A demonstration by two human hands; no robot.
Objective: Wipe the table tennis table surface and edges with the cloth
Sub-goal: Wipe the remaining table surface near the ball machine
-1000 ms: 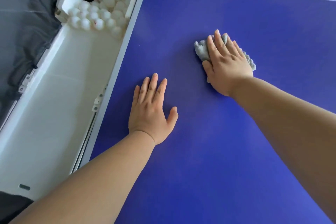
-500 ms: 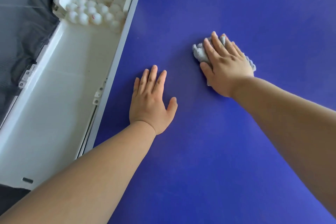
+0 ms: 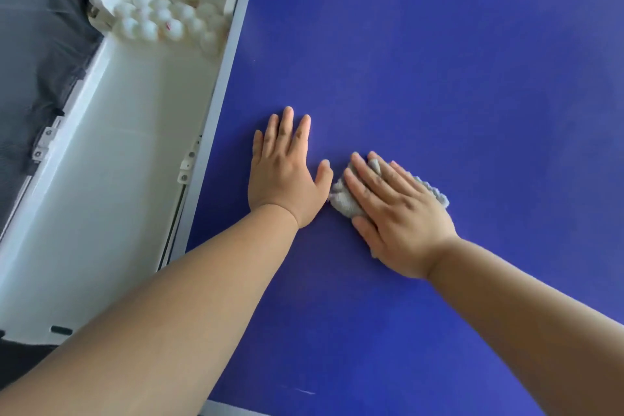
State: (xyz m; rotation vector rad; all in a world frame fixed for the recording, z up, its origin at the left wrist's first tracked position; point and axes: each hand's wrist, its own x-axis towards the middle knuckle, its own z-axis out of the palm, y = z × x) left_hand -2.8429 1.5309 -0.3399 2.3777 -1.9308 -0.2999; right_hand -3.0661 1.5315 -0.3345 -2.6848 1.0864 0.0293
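With the left hand flat on the table, the right hand presses the cloth under straight fingers and should sweep even, overlapping strokes.

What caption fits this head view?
Right hand presses a grey cloth on the blue table beside the flat left hand; white balls lie in the side tray.

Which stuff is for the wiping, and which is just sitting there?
For the job: cloth; right hand pressing it; left hand flat on the table.
Just there: white balls; white tray; dark netting.
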